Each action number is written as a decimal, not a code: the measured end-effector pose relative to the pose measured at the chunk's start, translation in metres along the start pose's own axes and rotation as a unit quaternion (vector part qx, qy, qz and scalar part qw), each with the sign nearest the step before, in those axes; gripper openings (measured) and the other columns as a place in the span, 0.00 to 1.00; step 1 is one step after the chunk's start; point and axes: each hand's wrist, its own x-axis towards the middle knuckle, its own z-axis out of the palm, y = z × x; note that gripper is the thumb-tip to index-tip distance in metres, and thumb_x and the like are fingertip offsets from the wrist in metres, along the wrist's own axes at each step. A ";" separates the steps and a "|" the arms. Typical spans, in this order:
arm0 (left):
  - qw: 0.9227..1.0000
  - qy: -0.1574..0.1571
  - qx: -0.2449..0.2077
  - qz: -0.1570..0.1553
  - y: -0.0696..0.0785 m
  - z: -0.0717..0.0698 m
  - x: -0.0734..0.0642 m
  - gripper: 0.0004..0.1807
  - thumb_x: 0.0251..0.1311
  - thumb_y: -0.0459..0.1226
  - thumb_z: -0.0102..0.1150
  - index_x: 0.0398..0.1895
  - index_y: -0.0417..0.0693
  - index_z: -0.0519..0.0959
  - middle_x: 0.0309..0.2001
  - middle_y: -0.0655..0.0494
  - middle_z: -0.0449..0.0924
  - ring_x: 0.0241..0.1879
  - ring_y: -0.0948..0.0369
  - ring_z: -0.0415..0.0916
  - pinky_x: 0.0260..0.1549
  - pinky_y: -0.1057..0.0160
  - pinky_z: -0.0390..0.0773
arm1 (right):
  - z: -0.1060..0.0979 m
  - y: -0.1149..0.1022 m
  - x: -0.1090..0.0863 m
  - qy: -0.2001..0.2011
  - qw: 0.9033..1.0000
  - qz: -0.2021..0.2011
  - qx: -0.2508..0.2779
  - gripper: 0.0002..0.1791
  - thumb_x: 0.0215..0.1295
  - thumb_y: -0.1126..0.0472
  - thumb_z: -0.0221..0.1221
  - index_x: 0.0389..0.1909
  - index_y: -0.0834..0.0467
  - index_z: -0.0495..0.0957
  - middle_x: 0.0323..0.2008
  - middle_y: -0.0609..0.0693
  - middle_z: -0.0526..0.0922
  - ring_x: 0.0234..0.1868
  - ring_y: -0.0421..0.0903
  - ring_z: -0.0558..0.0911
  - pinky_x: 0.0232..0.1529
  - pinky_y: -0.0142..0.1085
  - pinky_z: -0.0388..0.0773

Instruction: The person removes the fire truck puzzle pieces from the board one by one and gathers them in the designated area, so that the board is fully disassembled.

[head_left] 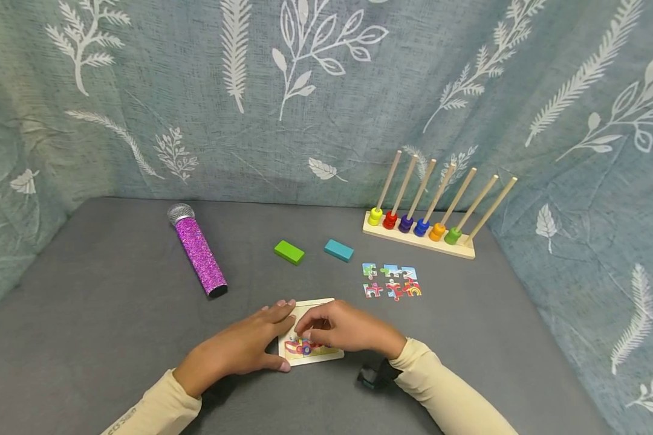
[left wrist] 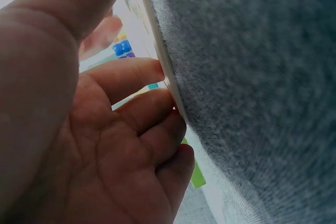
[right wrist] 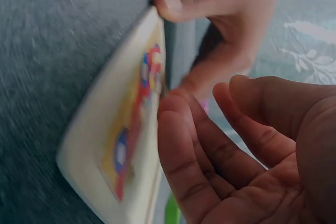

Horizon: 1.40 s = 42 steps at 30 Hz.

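Note:
A small wooden jigsaw board (head_left: 320, 360) with a pale frame lies near the front of the table. Its lower part holds joined pieces that show a red vehicle with blue wheels (head_left: 306, 348). My left hand (head_left: 245, 343) rests along the board's left side, with fingertips at the upper left and thumb at the lower left corner. Over the middle of the board is my right hand (head_left: 344, 326), its fingers loosely bent and touching down near the pieces. In the right wrist view, the board (right wrist: 89, 145) shows beside the right fingertips (right wrist: 173, 121), and no piece shows between them.
Several loose jigsaw pieces (head_left: 394, 290) lie right of the board. Behind are a green block (head_left: 289, 252) and a blue block (head_left: 338, 250). A peg stand (head_left: 430, 241) with coloured beads stands at back right, a purple glittery microphone (head_left: 201, 257) at left. A leaf-patterned curtain (head_left: 196, 139) hangs behind.

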 end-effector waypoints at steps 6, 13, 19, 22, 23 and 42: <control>1.000 0.004 -0.008 0.000 0.000 -0.002 0.003 0.47 0.52 0.48 0.71 0.69 0.33 0.63 0.72 0.38 0.56 0.71 0.42 0.52 0.67 0.44 0.54 | 0.005 0.004 0.007 -0.003 1.000 -0.021 -0.002 0.09 0.66 0.72 0.56 0.42 0.64 0.83 0.35 0.50 0.84 0.31 0.30 0.77 0.35 0.26 0.78; 1.000 -0.012 -0.012 0.013 -0.005 -0.005 0.001 0.45 0.56 0.48 0.68 0.70 0.33 0.62 0.73 0.38 0.54 0.71 0.42 0.51 0.67 0.43 0.52 | 0.004 0.004 0.007 0.003 1.000 -0.020 -0.006 0.09 0.66 0.71 0.57 0.43 0.63 0.83 0.37 0.49 0.84 0.31 0.30 0.77 0.35 0.27 0.78; 1.000 -0.023 -0.019 0.008 -0.005 -0.008 0.001 0.46 0.56 0.48 0.68 0.71 0.33 0.59 0.73 0.39 0.53 0.71 0.43 0.50 0.68 0.43 0.51 | 0.005 0.005 0.006 0.003 1.000 -0.016 -0.019 0.10 0.65 0.69 0.58 0.45 0.61 0.83 0.38 0.48 0.85 0.28 0.30 0.74 0.32 0.25 0.75; 1.000 -0.020 -0.016 0.004 -0.004 -0.009 0.001 0.46 0.55 0.47 0.69 0.71 0.33 0.60 0.73 0.40 0.54 0.71 0.43 0.51 0.68 0.43 0.51 | 0.006 0.004 0.006 0.001 1.000 -0.019 -0.013 0.09 0.66 0.69 0.58 0.43 0.62 0.83 0.36 0.48 0.84 0.27 0.30 0.72 0.30 0.25 0.73; 1.000 -0.019 -0.014 0.004 -0.003 -0.009 0.002 0.46 0.54 0.47 0.70 0.71 0.33 0.60 0.73 0.40 0.54 0.71 0.43 0.51 0.68 0.43 0.51 | 0.006 0.004 0.006 0.001 1.000 -0.020 -0.014 0.08 0.66 0.69 0.58 0.43 0.61 0.83 0.35 0.48 0.84 0.26 0.30 0.72 0.29 0.24 0.73; 1.000 -0.012 -0.010 0.001 -0.002 -0.002 0.000 0.45 0.54 0.49 0.69 0.70 0.35 0.63 0.73 0.40 0.54 0.71 0.43 0.51 0.68 0.42 0.49 | 0.013 0.000 0.002 0.033 0.991 -0.064 -0.110 0.06 0.66 0.66 0.60 0.39 0.55 0.83 0.36 0.38 0.81 0.29 0.29 0.71 0.33 0.22 0.70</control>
